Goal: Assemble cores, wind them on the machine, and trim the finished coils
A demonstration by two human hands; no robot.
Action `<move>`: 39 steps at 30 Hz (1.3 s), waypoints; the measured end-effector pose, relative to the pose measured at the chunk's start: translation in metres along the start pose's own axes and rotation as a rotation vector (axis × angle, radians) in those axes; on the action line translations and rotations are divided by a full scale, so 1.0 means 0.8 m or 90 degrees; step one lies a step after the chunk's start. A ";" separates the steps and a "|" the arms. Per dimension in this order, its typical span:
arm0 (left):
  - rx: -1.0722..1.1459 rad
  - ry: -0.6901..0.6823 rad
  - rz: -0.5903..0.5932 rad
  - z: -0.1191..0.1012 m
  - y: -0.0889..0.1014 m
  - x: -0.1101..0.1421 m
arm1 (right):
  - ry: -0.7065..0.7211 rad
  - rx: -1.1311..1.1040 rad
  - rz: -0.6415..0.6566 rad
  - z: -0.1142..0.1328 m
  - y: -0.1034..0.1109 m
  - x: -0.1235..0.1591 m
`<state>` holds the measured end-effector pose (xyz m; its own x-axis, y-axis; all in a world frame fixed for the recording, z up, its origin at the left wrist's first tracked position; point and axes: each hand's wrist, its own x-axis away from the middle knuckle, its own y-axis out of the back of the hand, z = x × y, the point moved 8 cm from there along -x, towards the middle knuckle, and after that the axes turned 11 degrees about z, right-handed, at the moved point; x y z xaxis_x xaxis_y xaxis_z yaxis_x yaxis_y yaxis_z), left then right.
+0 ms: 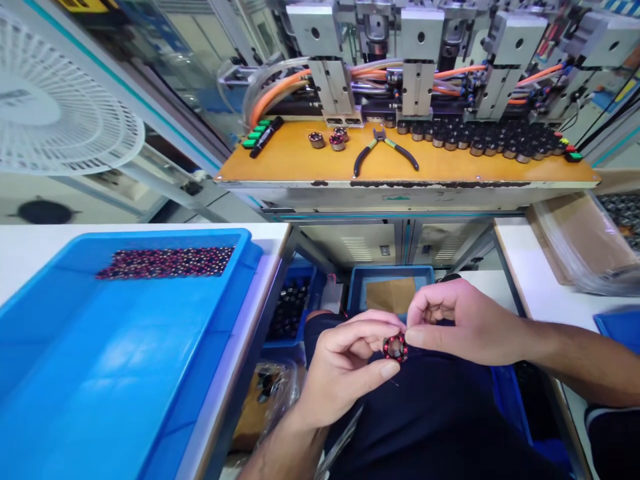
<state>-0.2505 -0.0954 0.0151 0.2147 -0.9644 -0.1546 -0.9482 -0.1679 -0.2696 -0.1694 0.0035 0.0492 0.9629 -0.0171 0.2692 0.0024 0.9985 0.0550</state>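
Note:
My left hand (345, 363) pinches a small round wound coil part (395, 348), red and dark, between thumb and fingers over my lap. My right hand (463, 320) is closed in a pinch right beside it, with its fingertips touching the part's right edge. Both hands hover above my dark trousers, low in the middle of the view.
A big blue tray (125, 373) at left holds a row of the same small parts (167, 262) along its far side. On the orange machine shelf (400, 170) lie pliers (385, 148), a black marker (266, 137), two loose parts and several rows of dark parts (480, 139). Blue bins stand below.

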 end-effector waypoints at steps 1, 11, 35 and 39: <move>-0.011 0.001 -0.001 0.000 0.000 0.000 | -0.008 0.004 0.012 0.001 -0.002 0.000; 0.042 0.011 0.003 0.006 -0.002 0.001 | -0.044 0.102 0.052 0.001 -0.007 0.003; 0.059 -0.010 0.025 0.010 -0.005 -0.001 | 0.078 0.234 0.134 0.012 -0.019 0.020; 0.139 0.000 0.060 0.014 -0.008 -0.004 | 0.293 0.548 -0.001 0.040 -0.007 0.040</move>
<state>-0.2421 -0.0892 0.0064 0.1277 -0.9737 -0.1889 -0.8909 -0.0289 -0.4532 -0.1476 -0.0045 0.0884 0.9746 0.1862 -0.1240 -0.0173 0.6152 0.7882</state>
